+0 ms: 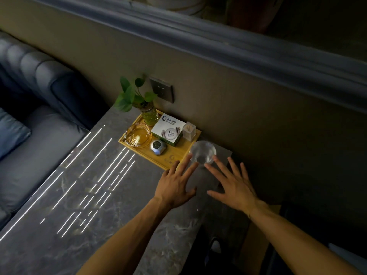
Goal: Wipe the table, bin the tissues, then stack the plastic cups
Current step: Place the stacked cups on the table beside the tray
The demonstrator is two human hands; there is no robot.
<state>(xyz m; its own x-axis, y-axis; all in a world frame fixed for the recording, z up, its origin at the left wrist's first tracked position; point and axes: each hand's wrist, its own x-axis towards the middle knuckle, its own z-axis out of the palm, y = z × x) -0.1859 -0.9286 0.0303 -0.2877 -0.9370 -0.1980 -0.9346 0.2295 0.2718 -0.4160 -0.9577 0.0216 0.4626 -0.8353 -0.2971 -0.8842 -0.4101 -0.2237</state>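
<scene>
A: Head view: where are the cups?

B: A clear plastic cup stack (202, 154) stands on the grey table (83, 195), touching the wooden tray's (179, 153) near corner.

A: And the hands?

B: Both empty, fingers spread. The left hand (175, 185) and right hand (233, 185) flank the cups, fingertips near them.

Tissue box (167, 129) print perhaps too small to read.
</scene>
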